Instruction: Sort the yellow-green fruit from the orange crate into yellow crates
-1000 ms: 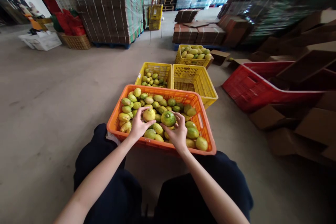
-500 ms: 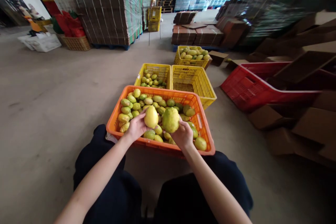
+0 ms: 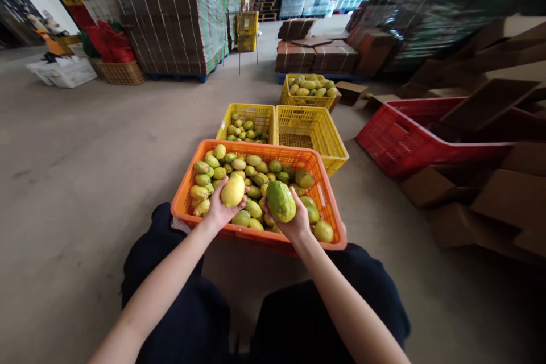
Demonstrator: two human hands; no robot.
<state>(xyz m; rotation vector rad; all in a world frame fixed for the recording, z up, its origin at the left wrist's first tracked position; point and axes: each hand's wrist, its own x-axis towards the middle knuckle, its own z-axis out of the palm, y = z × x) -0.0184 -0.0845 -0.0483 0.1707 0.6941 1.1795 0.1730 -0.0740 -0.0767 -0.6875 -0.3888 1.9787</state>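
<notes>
My left hand (image 3: 220, 207) is closed round a yellow oval fruit (image 3: 233, 190), palm turned up. In my right hand (image 3: 297, 223) lies a larger, lumpy green fruit (image 3: 281, 202) with yellowish patches, held by the curled fingers and thumb. Both hands are over an orange crate (image 3: 256, 147) standing between my knees. Many green and yellow fruits (image 3: 201, 192) of a like kind are heaped in it, partly hidden by my hands. The exact kind of fruit cannot be told.
Beyond the orange crate stand a yellow crate with small fruits (image 3: 247, 129) and a bare yellow crate (image 3: 315, 131). Farther back is another fruit-filled yellow crate (image 3: 307, 101). A red crate (image 3: 405, 139) and loose cardboard boxes (image 3: 469, 227) lie right. Wrapped stacks (image 3: 166, 17) rise behind.
My hands have moved apart, the left one slightly left. Both fruits have been turned; the right one now shows a greener side.
</notes>
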